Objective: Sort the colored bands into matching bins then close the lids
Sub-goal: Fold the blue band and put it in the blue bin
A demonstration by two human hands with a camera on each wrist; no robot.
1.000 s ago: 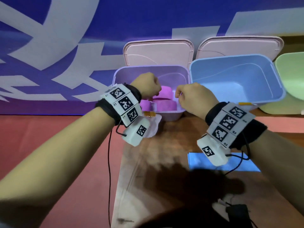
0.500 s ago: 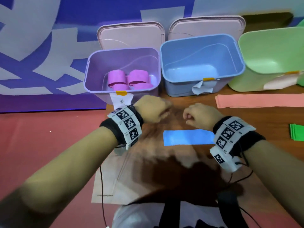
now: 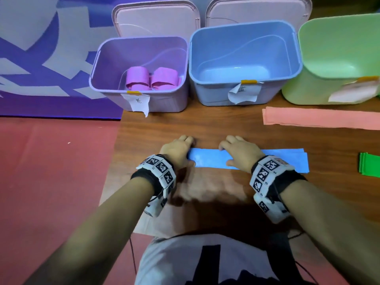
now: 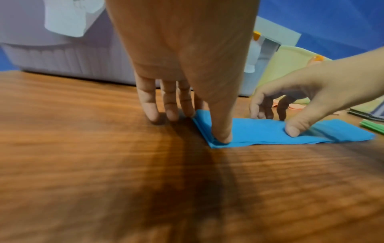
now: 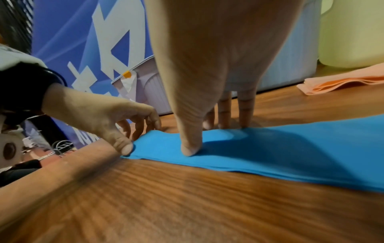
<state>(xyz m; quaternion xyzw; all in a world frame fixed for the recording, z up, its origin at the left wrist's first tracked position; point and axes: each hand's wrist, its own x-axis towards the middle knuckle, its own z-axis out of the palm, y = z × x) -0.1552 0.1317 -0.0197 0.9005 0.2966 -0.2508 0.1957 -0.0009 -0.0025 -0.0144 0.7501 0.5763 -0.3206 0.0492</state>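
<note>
A blue band point(image 3: 207, 159) lies flat on the wooden table point(image 3: 205, 128), in front of the open, empty blue bin point(image 3: 216, 93). My left hand point(image 3: 185, 149) is at the band's left end, thumb pressing its near corner point(image 4: 222, 139) and fingertips point(image 4: 172, 115) down at its far edge. My right hand point(image 3: 232, 154) is a little further right, thumb point(image 5: 189, 151) pressing on the band point(image 5: 290, 148) and fingers point(image 5: 224, 125) on its far edge. Two rolled pink bands point(image 3: 137, 78) sit in the open purple bin point(image 3: 164, 101).
A green bin point(image 3: 320, 89) stands at the right. Two pale lids point(image 3: 156, 19) stand upright behind the bins. A salmon band point(image 3: 320, 119) lies flat before the green bin and a green band point(image 3: 370, 167) at the right edge. The table ends left at a red floor point(image 3: 51, 171).
Both hands drew back from the purple bin, where they were fists, and came down onto the blue band. The head view tipped downward.
</note>
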